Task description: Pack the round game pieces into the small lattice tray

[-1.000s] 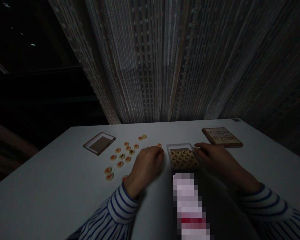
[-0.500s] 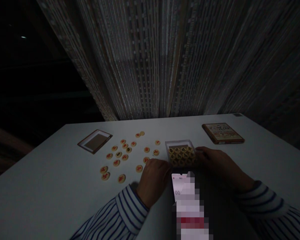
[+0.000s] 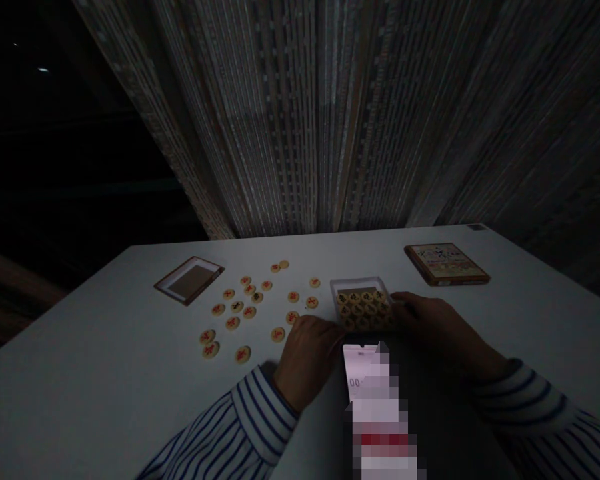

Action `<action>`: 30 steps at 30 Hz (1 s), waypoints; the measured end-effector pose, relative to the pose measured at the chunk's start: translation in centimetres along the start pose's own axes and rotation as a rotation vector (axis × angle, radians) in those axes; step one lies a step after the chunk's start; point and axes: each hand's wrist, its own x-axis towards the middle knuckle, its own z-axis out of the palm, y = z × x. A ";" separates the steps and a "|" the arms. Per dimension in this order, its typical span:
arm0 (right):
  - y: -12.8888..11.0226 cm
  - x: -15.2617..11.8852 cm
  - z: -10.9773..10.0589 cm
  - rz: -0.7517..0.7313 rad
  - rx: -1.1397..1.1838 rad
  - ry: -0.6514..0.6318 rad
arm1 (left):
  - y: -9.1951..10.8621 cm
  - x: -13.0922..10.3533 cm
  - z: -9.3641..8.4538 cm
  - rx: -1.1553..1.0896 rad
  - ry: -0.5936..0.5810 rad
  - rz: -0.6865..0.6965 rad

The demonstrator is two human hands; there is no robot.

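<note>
A small open box (image 3: pixel 336 288) with pale walls lies on the table, rows of round xiangqi pieces (image 3: pixel 365 309) with black characters filling most of it. My left hand (image 3: pixel 307 360) is closed at the box's near left corner, its fingertips partly hidden. At the right wall, my right hand (image 3: pixel 433 330) has its fingers curled against the box. Left of the box, several loose xiangqi pieces (image 3: pixel 233 323) are spread out, most with red characters and a couple with black. One loose piece (image 3: pixel 292 317) sits just beyond my left hand.
A lit phone (image 3: pixel 360 370) lies right in front of the box, partly blurred out. An open box lid (image 3: pixel 189 283) is at the far left of the white table (image 3: pixel 105 373). A flat printed box (image 3: pixel 447 263) rests at the far right. Curtains (image 3: pixel 305 120) hang behind.
The hands and the box stay almost in place. My view has tilted very slightly, and the loose pieces lie as before.
</note>
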 end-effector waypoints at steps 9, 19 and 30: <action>0.0 -0.1 0.1 -0.016 0.030 0.001 | 0.1 0.1 -0.3 0.003 -0.053 -0.009; -0.1 0.1 0.2 0.008 0.025 0.030 | 0.0 0.0 -0.2 0.010 -0.036 -0.015; 0.0 -0.1 0.0 0.003 0.036 0.087 | -0.2 -0.1 -0.2 0.018 0.005 -0.015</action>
